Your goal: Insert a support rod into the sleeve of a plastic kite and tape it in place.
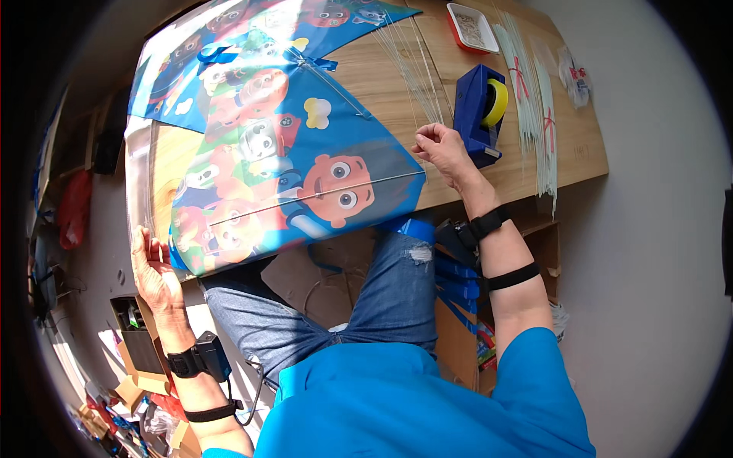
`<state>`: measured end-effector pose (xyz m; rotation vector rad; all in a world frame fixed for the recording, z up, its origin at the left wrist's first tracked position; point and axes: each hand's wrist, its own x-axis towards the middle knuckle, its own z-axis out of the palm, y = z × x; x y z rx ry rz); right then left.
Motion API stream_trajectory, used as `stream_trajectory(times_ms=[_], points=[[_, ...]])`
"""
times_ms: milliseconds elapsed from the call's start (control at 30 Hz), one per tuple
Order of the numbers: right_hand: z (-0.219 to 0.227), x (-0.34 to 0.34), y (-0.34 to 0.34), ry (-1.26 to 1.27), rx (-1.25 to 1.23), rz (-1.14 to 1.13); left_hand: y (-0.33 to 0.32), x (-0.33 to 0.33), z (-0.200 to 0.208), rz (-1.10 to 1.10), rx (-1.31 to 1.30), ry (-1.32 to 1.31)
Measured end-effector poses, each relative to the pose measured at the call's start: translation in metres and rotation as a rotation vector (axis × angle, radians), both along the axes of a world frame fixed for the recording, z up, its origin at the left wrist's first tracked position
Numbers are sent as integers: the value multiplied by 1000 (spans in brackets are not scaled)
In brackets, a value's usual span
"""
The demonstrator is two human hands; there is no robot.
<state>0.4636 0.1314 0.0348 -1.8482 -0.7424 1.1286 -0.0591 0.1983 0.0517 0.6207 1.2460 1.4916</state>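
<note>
A shallow white tray with a red rim point(472, 26) is set at the far edge of the wooden table point(580, 145), and small pale pieces, too small to be told apart, are held in it. A blue tape dispenser point(478, 114) with a yellow roll point(496, 102) is stood just beside the right hand point(443, 153). Clear packets tied with red bows point(571, 76) are laid toward the far right corner, next to bundles of thin white rods point(527, 84). A cartoon-printed kite point(282, 153), mostly blue with bright figures, is spread over the left part of the table, its near edge hanging past the table's front. The right hand is curled nearly closed at the kite's right tip, where a thin spar point(321, 195) ends; whether the spar is pinched cannot be told. The left hand point(153, 271) is held open, fingers extended, against the kite's lower left edge. An open dark box point(137, 336) is seen on the floor below it, its contents unclear.
</note>
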Motion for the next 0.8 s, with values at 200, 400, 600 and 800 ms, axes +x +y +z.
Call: stream_trajectory(times_ms=[200,400,600,800], points=[[-8,12,3,-164,-42,64,3,10,-15,-43,-23,71],[4,18,-8,-302,-30,60,-1,22,-18,-114,-40,67],[34,-10,-85,-108,-128,101,-57,-17,-41,44,-242,383],[19,-52,-156,139,-332,223,-145,-30,-34,29,-471,156]])
